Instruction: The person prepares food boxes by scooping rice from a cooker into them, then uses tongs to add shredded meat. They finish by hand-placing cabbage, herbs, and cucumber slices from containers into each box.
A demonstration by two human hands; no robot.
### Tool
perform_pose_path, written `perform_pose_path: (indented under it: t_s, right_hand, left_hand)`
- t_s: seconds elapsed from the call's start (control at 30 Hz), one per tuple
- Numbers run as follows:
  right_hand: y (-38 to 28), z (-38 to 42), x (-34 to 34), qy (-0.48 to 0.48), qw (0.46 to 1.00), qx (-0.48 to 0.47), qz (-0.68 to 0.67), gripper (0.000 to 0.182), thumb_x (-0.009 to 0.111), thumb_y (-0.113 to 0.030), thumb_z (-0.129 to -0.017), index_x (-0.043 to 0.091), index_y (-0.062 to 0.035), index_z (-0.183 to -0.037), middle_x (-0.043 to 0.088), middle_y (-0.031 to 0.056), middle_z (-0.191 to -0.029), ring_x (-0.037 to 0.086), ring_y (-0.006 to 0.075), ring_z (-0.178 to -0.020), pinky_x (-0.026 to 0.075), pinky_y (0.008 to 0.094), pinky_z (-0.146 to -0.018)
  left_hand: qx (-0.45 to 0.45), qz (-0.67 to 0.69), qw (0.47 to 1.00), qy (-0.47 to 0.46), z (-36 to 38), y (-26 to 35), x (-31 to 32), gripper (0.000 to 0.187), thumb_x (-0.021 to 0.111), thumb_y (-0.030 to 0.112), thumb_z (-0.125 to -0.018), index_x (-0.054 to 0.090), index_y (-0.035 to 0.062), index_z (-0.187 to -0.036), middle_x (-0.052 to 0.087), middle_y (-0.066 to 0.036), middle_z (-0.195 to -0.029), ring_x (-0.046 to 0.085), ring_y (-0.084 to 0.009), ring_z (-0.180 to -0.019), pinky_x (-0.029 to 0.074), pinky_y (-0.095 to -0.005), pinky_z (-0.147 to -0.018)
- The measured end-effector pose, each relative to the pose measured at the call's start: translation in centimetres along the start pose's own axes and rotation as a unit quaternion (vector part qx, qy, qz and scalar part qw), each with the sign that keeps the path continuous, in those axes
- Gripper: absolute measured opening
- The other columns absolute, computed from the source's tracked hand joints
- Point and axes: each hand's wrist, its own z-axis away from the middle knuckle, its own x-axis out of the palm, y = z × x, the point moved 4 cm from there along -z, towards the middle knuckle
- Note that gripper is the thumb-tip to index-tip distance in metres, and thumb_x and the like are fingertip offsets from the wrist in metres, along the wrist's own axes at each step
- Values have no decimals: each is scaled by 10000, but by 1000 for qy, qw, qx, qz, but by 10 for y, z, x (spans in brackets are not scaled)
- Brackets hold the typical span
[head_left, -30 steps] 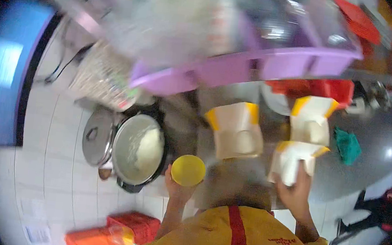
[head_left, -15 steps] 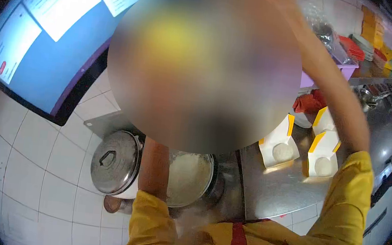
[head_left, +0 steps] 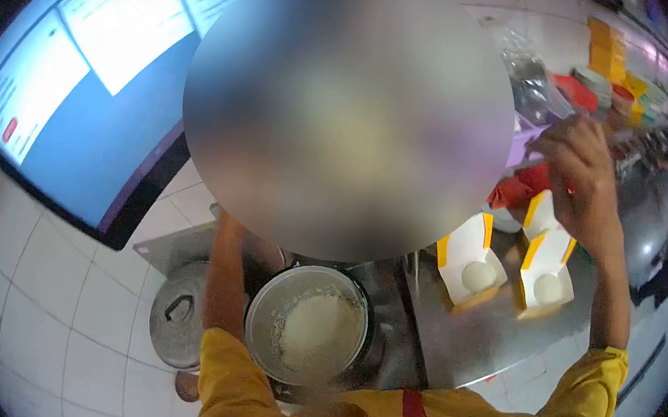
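Note:
My right hand (head_left: 581,175) is raised above the metal counter, beside a red cloth (head_left: 522,187); its fingers are bent and blurred, and whether they hold anything cannot be made out. Under it stand open white and yellow boxes (head_left: 472,261), at least two with a round white item inside. The blurred oval covers my left hand; only the forearm shows, reaching up past the left side of a round metal pot (head_left: 260,325). White grainy food (head_left: 316,330) lies in that pot.
A lidded pot (head_left: 178,314) stands left of my left forearm. A large lit screen (head_left: 108,92) fills the upper left. At the back right are a purple bin (head_left: 522,148), clear plastic bags (head_left: 528,74) and stacked packaging (head_left: 607,50).
My right hand has come down and right, out from the top of the view, to above the boxes. My left forearm has shifted left, uncovering more of the pot of white food.

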Motion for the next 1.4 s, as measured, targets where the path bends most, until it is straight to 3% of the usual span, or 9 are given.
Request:
perform_pose_path:
  t_s: [0.17, 0.3, 0.6, 0.8, 0.87, 1.03, 1.07, 1.13, 1.4]
  right_hand:
    - [-13, 62, 30, -113, 975, 132, -140, 225, 603, -24, -669, 607, -10, -894, 580, 147, -882, 547, 337, -867, 432, 412, -757]
    - [-44, 125, 32, -121, 943, 229, -209, 142, 611, -70, -761, 614, -26, -895, 599, 131, -861, 573, 315, -837, 451, 412, -767]
    - [-154, 327, 2, -232, 783, 548, -184, 194, 556, -229, -845, 619, -50, -891, 621, 165, -740, 610, 332, -687, 467, 449, -638]
    - [-165, 389, 21, -330, 703, 594, -210, 240, 568, -283, -833, 624, -63, -911, 643, 159, -757, 635, 304, -690, 499, 413, -655]
    - [-122, 414, 39, -168, 705, 641, -253, 219, 608, -230, -820, 598, -12, -817, 615, 80, -633, 603, 171, -535, 481, 319, -533]
    - [-6, 484, 98, 79, 406, 885, -216, 430, 596, -246, -835, 382, 38, -1077, 586, 166, -660, 600, 195, -519, 458, 323, -375]
    - [12, 510, 123, 76, 412, 881, -219, 430, 596, -246, -835, 382, 38, -1077, 586, 166, -660, 600, 195, -519, 458, 323, -375]
    - [55, 568, 175, 60, 578, 810, -79, 473, 556, -204, -836, 269, 24, -1133, 566, 188, -667, 603, 243, -495, 460, 365, -331]
    - [58, 591, 94, 100, 519, 812, -250, 430, 400, 4, -772, 362, -5, -1200, 599, 232, -892, 632, 315, -520, 535, 400, -395]
  left_hand:
    - [50, -118, 983, -133, -76, -95, 20, 202, 548, 146, -815, 616, 10, -948, 610, -156, -955, 570, -294, -881, 448, -435, -804]
    - [68, -74, 974, -203, -58, -73, 9, 178, 557, 146, -814, 624, 13, -912, 596, -142, -886, 561, -280, -819, 451, -417, -761]
    - [1, 61, 899, -434, 199, 80, -87, 143, 579, 146, -811, 640, 18, -830, 565, -112, -732, 541, -247, -680, 457, -378, -664]
    - [-117, 52, 871, -474, 324, 118, -124, 141, 593, 146, -809, 651, 21, -776, 544, -91, -629, 527, -225, -586, 462, -352, -600]
    - [-149, 41, 878, -453, 340, 128, -125, 144, 598, 146, -808, 655, 23, -758, 537, -84, -595, 523, -218, -555, 463, -343, -578]
    - [-199, 7, 886, -419, 388, 166, -94, 161, 610, 145, -806, 664, 25, -713, 519, -68, -509, 512, -200, -478, 467, -321, -524]
    - [-205, 7, 888, -412, 421, 159, -79, 161, 610, 145, -806, 664, 25, -713, 519, -68, -509, 512, -200, -478, 467, -321, -524]
    - [-224, 191, 893, -340, 493, 138, -31, 212, 631, 226, -811, 683, 30, -748, 537, -61, -516, 518, -201, -484, 468, -318, -524]
    - [-328, 238, 756, -513, 660, 255, -51, 168, 612, 239, -854, 624, 124, -976, 630, -80, -622, 546, -144, -443, 434, -276, -415]
